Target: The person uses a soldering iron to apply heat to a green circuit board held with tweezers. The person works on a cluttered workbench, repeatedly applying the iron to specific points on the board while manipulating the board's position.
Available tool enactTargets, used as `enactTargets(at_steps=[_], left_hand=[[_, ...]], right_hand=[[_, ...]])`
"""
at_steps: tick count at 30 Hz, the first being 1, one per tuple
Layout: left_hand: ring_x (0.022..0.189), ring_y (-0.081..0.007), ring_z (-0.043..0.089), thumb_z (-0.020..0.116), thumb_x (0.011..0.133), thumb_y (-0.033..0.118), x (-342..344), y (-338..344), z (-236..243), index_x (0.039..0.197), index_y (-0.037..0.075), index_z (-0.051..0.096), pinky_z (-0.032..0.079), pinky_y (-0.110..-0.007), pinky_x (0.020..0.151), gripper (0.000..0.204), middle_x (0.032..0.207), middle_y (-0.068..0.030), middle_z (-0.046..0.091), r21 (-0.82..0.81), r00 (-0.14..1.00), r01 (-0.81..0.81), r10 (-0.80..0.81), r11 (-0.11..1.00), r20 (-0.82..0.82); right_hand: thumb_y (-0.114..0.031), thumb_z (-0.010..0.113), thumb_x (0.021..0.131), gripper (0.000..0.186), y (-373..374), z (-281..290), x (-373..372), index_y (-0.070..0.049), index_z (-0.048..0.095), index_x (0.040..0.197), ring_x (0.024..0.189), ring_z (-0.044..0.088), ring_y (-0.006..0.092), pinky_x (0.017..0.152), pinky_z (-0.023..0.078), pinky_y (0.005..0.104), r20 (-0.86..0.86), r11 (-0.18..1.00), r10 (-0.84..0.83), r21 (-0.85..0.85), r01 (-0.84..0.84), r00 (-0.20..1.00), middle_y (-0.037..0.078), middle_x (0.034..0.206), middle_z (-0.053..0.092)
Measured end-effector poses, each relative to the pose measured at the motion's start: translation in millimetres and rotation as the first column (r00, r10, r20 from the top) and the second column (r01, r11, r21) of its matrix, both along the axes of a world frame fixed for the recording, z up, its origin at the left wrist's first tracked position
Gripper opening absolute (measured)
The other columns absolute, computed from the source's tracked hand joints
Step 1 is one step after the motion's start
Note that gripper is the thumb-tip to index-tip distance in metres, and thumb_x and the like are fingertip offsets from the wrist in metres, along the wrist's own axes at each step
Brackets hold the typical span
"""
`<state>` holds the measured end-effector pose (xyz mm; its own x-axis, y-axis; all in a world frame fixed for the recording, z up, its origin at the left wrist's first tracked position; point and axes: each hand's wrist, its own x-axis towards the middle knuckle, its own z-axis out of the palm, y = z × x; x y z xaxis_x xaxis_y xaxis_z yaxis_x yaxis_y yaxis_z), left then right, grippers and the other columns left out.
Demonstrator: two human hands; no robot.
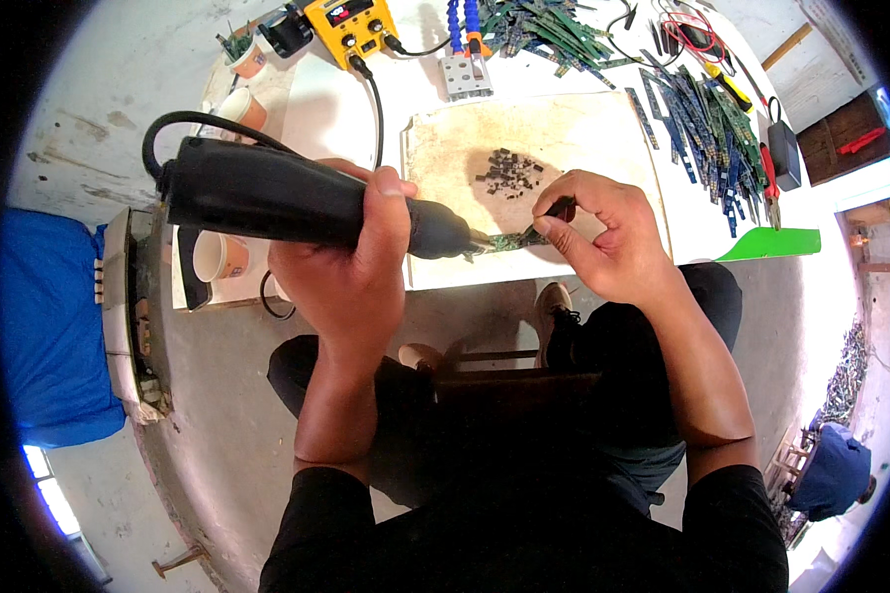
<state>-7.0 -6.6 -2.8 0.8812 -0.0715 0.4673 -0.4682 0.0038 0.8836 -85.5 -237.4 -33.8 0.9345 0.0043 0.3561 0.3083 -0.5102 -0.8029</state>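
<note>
My left hand (344, 282) is wrapped round the thick black handle of a hot air gun (267, 193), held across the near side of the board. Its metal nozzle (480, 242) points right, close to a thin green circuit board strip (509, 240). With thumb and fingertips, my right hand (618, 237) pinches dark tweezers (561, 210), mostly hidden by the fingers. Their tip reaches the right end of the strip; whether it grips anything there is too small to tell. Beyond the nozzle, a pile of small black chips (509, 173) lies on the pale, stained work board (435, 138).
A yellow control station (351, 30) with cables stands at the back left, beside a metal block (465, 77). Circuit strips (707, 128) are heaped right and far. Paper cups (220, 257) line the left edge. Pliers (769, 183) and a green sheet (771, 243) lie right.
</note>
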Motion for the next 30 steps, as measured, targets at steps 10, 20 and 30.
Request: enactTargets(at_steps=[10,20,30], left_hand=[[0.08,-0.0174,0.076,0.071,0.098,0.003,4.8,3.6,-1.0,0.097,-0.002,0.069,0.059,-0.026,0.073,0.006,0.085,-0.0125,0.075,-0.03,1.0,-0.019,0.019,0.999,0.002],[0.078,-0.0143,0.075,0.072,0.096,0.003,5.3,-2.3,-2.6,0.094,-0.003,0.07,0.057,-0.024,0.073,0.006,0.084,-0.009,0.075,-0.056,0.999,-0.003,0.001,0.998,-0.034],[0.076,-0.0145,0.075,0.071,0.096,0.005,3.5,1.8,3.0,0.095,-0.001,0.071,0.057,-0.023,0.07,0.006,0.082,-0.0109,0.076,-0.037,1.0,-0.021,0.022,0.999,0.007]], right_hand=[[0.0,0.075,0.088,0.013,1.5,-6.7,2.2,0.0,0.072,0.101,0.08,0.07,0.0241,0.076,0.056,0.0337,0.03,1.0,0.017,0.015,-0.017,0.999,0.015,0.091,0.071],[0.002,0.075,0.09,0.009,3.6,-5.3,2.4,0.0,0.07,0.097,0.084,0.07,0.0228,0.078,0.054,0.0328,0.019,1.0,0.006,0.028,-0.007,1.0,0.013,0.093,0.072],[0.001,0.075,0.089,0.011,3.7,-9.7,4.5,0.0,0.071,0.099,0.081,0.07,0.0234,0.077,0.056,0.0332,0.053,0.999,0.031,0.017,-0.032,0.998,0.014,0.093,0.072]])
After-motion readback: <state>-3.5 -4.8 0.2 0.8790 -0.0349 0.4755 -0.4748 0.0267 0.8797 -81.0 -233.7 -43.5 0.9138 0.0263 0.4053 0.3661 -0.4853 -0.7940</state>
